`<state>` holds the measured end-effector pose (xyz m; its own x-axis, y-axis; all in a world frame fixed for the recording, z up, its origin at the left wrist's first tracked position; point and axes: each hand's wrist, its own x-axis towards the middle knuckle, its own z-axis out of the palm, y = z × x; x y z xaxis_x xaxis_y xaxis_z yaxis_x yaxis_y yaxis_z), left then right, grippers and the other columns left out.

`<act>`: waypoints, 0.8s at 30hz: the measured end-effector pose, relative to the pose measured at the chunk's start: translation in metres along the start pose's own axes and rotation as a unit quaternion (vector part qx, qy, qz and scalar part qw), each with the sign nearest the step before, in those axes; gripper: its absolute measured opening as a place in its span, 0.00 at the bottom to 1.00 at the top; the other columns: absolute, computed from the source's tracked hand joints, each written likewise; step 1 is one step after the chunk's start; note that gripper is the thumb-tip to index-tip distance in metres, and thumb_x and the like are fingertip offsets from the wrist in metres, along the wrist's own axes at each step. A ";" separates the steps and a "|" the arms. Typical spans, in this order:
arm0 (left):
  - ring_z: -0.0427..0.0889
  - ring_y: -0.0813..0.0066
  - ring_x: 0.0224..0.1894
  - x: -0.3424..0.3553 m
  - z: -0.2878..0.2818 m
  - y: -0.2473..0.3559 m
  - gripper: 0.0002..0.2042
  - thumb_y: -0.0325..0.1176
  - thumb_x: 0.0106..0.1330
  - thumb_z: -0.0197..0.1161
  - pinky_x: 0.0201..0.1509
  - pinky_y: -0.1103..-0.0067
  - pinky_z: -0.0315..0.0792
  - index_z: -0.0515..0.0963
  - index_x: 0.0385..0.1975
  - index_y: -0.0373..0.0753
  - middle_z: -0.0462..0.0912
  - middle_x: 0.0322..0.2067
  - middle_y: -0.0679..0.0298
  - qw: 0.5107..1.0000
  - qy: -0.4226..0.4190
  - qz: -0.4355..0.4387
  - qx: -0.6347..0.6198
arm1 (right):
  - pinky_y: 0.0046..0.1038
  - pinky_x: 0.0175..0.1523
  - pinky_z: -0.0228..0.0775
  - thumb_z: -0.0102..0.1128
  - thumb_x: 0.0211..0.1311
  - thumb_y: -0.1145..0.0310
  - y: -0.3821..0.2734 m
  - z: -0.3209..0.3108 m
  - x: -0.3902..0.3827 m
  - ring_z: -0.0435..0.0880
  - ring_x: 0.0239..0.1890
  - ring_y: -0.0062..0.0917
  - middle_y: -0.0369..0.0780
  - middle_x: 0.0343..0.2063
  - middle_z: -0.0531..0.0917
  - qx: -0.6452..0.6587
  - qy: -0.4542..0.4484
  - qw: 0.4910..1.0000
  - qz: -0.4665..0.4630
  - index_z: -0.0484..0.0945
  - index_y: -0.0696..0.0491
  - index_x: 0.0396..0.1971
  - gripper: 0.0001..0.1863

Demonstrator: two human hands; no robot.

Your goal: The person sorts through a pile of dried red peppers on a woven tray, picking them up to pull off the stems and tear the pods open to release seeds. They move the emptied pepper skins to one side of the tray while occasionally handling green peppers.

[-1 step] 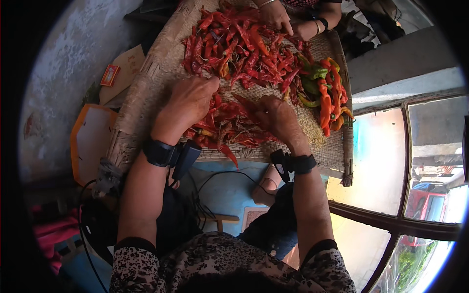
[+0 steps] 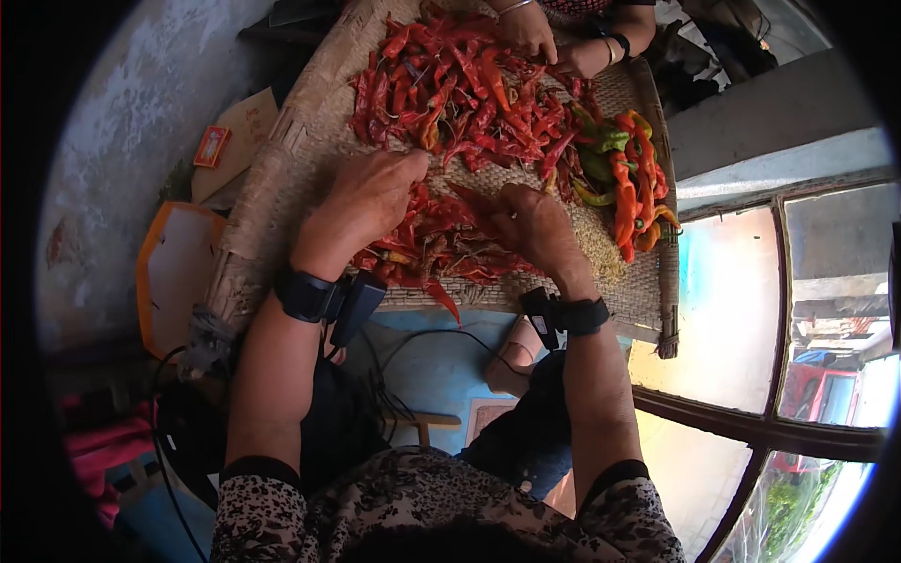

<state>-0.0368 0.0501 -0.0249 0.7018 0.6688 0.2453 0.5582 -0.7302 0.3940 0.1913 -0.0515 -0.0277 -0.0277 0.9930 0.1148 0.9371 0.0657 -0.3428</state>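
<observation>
Over the near heap of split red chili peppers (image 2: 441, 225), my left hand (image 2: 361, 202) is closed, knuckles up. Its fingertips are turned away, so anything pinched there is hidden. My right hand (image 2: 542, 230) is closed too, at the heap's right side, with a dark red chili pepper (image 2: 474, 200) reaching out from its fingers toward the left. Both hands are above a woven tray (image 2: 291, 178). A larger pile of whole red chilies (image 2: 460, 84) lies at its far side. Pale seeds (image 2: 601, 253) are scattered beside my right hand.
Green and orange peppers (image 2: 633, 178) lie at the tray's right edge. Another person's hands (image 2: 554, 47) work at the far pile. A window (image 2: 723, 310) stands on the right, a wall (image 2: 131, 141) on the left. Cables (image 2: 385, 375) hang below the tray.
My left hand has shifted very slightly to the right. My right hand and the chili pepper in it look almost the same.
</observation>
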 end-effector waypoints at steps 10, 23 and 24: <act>0.75 0.74 0.38 0.009 -0.016 0.021 0.08 0.23 0.61 0.58 0.44 0.76 0.71 0.71 0.39 0.35 0.76 0.34 0.64 0.943 -0.019 -0.013 -0.331 | 0.32 0.34 0.73 0.61 0.58 0.71 0.000 -0.039 0.016 0.82 0.29 0.30 0.47 0.32 0.82 0.350 0.213 0.905 0.113 0.73 0.61 0.48 0.19; 0.74 0.81 0.41 0.008 -0.015 0.022 0.10 0.25 0.63 0.59 0.46 0.82 0.71 0.73 0.44 0.36 0.77 0.37 0.67 0.901 -0.031 -0.030 -0.431 | 0.24 0.35 0.70 0.65 0.60 0.67 -0.023 -0.035 0.008 0.76 0.28 0.17 0.34 0.24 0.79 0.298 -0.087 0.950 0.025 0.80 0.58 0.34 0.09; 0.74 0.81 0.42 0.009 -0.013 0.017 0.11 0.25 0.64 0.59 0.47 0.82 0.71 0.73 0.45 0.36 0.77 0.39 0.66 0.908 0.014 -0.044 -0.417 | 0.24 0.35 0.70 0.65 0.60 0.67 -0.020 -0.039 0.010 0.76 0.28 0.17 0.34 0.24 0.79 0.299 -0.088 0.950 0.023 0.80 0.58 0.34 0.09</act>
<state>-0.0268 0.0453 -0.0049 0.6531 0.7312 0.1971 0.0744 -0.3210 0.9441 0.1856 -0.0463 0.0164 -0.0992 0.9936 -0.0535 0.5744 0.0133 -0.8185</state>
